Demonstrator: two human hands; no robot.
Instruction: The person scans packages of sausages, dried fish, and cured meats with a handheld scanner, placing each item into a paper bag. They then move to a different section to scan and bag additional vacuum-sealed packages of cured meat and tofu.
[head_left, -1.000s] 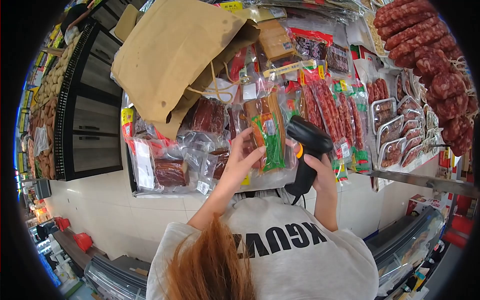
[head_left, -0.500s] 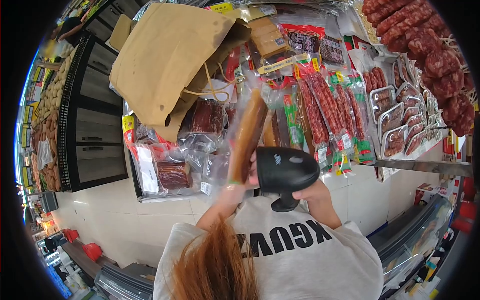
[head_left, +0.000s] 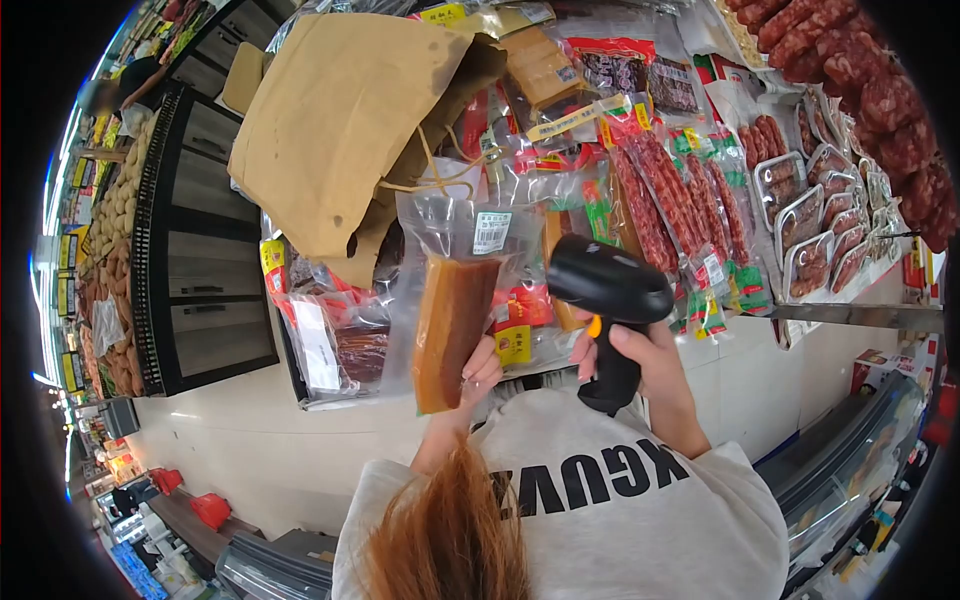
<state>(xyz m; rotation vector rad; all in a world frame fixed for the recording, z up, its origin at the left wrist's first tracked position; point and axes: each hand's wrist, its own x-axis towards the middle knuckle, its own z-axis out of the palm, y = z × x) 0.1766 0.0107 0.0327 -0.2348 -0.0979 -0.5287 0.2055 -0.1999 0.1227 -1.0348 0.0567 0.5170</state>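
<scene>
My left hand (head_left: 482, 368) grips a vacuum-packed slab of cured meat (head_left: 452, 325) by its lower right edge. The clear pack stands upright, and its white barcode label (head_left: 490, 234) shows near the top. Wrapped round the handle of a black barcode scanner (head_left: 612, 284) is my right hand (head_left: 652, 352), to the right of the pack. The scanner's head is level with the upper part of the meat and tilts up to the left. Its yellow trigger (head_left: 594, 327) is visible by my fingers. The pack and the scanner are apart.
Behind lies a display of packed sausages (head_left: 660, 195) and other packed meats. A brown paper bag (head_left: 330, 130) leans over its left side. Trays of sausage (head_left: 805, 265) stand at the right, beneath hanging sausages (head_left: 850, 80). A metal rail (head_left: 860, 317) juts out at right.
The meat pack has turned so its broad face and label now show, and it has moved left. The scanner has shifted right, and its head has tilted with the handle now visible.
</scene>
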